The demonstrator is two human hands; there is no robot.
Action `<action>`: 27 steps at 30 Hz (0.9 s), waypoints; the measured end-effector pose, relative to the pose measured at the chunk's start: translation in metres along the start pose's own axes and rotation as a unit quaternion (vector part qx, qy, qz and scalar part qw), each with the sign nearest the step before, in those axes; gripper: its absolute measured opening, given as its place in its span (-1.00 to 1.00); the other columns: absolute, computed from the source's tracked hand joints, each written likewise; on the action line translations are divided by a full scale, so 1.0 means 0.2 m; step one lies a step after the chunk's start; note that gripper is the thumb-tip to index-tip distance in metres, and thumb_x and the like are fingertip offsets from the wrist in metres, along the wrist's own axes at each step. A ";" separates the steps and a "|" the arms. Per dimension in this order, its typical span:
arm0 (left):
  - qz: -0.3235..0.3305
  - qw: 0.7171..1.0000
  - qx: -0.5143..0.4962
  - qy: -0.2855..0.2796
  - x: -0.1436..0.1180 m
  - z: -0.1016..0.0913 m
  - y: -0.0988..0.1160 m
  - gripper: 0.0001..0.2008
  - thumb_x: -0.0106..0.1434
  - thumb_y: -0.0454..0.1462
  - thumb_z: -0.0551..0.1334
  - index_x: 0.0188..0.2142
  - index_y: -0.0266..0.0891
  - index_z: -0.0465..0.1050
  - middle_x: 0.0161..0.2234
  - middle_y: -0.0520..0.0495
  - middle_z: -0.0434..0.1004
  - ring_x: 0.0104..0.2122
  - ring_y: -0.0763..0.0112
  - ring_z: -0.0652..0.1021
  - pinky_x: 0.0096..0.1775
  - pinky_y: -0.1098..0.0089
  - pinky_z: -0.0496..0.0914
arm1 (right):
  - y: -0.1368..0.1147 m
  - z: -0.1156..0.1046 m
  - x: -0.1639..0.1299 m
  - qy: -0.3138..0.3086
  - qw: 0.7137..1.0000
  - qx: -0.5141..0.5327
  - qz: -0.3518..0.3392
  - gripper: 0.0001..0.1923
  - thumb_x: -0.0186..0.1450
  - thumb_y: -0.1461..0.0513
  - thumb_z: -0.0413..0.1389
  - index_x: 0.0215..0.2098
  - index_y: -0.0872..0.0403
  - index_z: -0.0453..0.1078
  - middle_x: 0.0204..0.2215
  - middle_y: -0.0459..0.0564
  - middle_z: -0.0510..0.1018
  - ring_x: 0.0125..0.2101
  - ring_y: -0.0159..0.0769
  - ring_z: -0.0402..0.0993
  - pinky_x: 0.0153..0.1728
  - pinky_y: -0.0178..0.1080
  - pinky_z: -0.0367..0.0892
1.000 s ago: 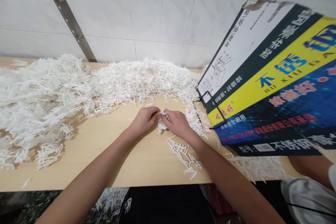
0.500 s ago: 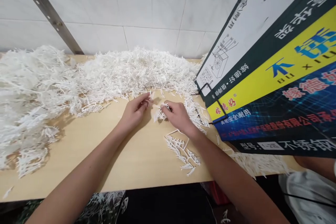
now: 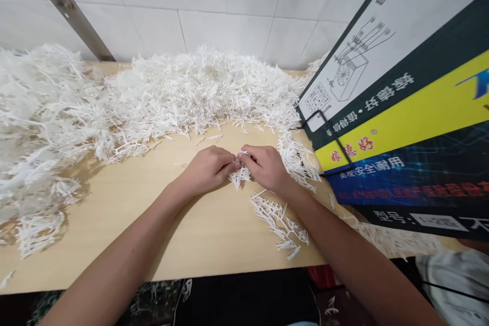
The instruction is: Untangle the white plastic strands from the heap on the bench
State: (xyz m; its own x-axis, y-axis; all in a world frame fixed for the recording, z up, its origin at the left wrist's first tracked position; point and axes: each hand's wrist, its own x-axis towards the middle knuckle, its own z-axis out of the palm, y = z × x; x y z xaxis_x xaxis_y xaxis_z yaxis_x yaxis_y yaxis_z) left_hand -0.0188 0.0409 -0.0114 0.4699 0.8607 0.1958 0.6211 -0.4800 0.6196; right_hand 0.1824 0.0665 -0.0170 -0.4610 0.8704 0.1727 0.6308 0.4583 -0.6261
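Both hands have closed together again since half a second ago, when the left hand (image 3: 208, 168) reached toward the heap; now its fingertips meet those of the right hand (image 3: 267, 167) over one small cluster (image 3: 240, 175) of white plastic sprigs, held just above the pale wooden surface (image 3: 214, 234). Each hand is pinched narrow on the cluster, thumbs and forefingers at its top, the rest of it fanning out below.

Pulling such a piece apart cleanly seems to call for a grip close to the joint, fingertips nearly touching, and a short twist rather than a yank, since the thin stems look springy and apt to scatter.

Behind the hands a broad heap (image 3: 164, 97) of the same sprigs runs along the tiled wall (image 3: 229, 5): matte white, spiky, comb-like, tangled. A smaller loose scatter (image 3: 280, 219) lies just under the right wrist. A glossy printed carton (image 3: 412, 127), dark with a yellow band, leans in from the right, and a flat metal strip (image 3: 64, 5) slants up the wall at left.
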 end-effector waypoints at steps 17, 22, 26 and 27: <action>-0.133 0.976 -0.123 0.117 0.00 -0.02 0.00 -0.66 0.41 -0.01 0.22 -0.05 -0.20 0.56 -0.23 -0.07 0.61 -0.27 0.30 0.53 -0.22 0.35 0.36 | -0.02 -0.01 0.01 0.037 0.999 0.026 -0.005 -0.65 0.46 0.10 0.05 -0.46 0.04 0.33 -0.63 -0.17 0.32 -0.56 -0.39 0.19 -0.43 -0.31 0.04; -0.048 0.998 0.014 0.035 0.00 -0.01 0.02 -0.66 0.45 -0.17 0.15 -0.46 -0.22 0.44 -0.51 -0.01 0.42 -0.42 0.36 0.42 -0.29 0.35 0.25 | 0.01 0.01 0.02 0.046 0.997 0.054 -0.006 -0.64 0.45 0.10 0.07 -0.48 0.06 0.37 -0.64 -0.16 0.35 -0.57 -0.40 0.20 -0.44 -0.30 0.07; -0.030 0.998 -0.040 0.036 -0.05 -0.04 0.06 -0.56 0.46 -0.17 0.14 -0.58 -0.23 0.31 -0.61 0.07 0.25 -0.56 0.48 0.27 -0.40 0.36 0.18 | 0.09 0.03 0.07 0.160 0.972 0.138 0.108 -0.65 0.43 0.08 0.07 -0.45 0.07 0.41 -0.63 -0.13 0.40 -0.58 -0.36 0.31 -0.48 -0.30 0.14; -0.039 0.996 -0.057 0.053 -0.06 -0.05 0.07 -0.55 0.46 -0.16 0.15 -0.58 -0.23 0.31 -0.62 0.07 0.25 -0.57 0.49 0.27 -0.41 0.37 0.18 | 0.11 0.03 0.08 0.174 0.962 0.168 0.124 -0.65 0.44 0.07 0.06 -0.43 0.07 0.42 -0.61 -0.12 0.42 -0.57 -0.35 0.34 -0.49 -0.30 0.16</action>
State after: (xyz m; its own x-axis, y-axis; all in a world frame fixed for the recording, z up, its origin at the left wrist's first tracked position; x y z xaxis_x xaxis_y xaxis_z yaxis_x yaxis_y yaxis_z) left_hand -0.0225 0.0249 0.0024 0.3508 0.9105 0.2188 0.5754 -0.3939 0.7168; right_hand 0.1857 0.0888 -0.0317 -0.0487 0.9799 0.1937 0.4311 0.1955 -0.8809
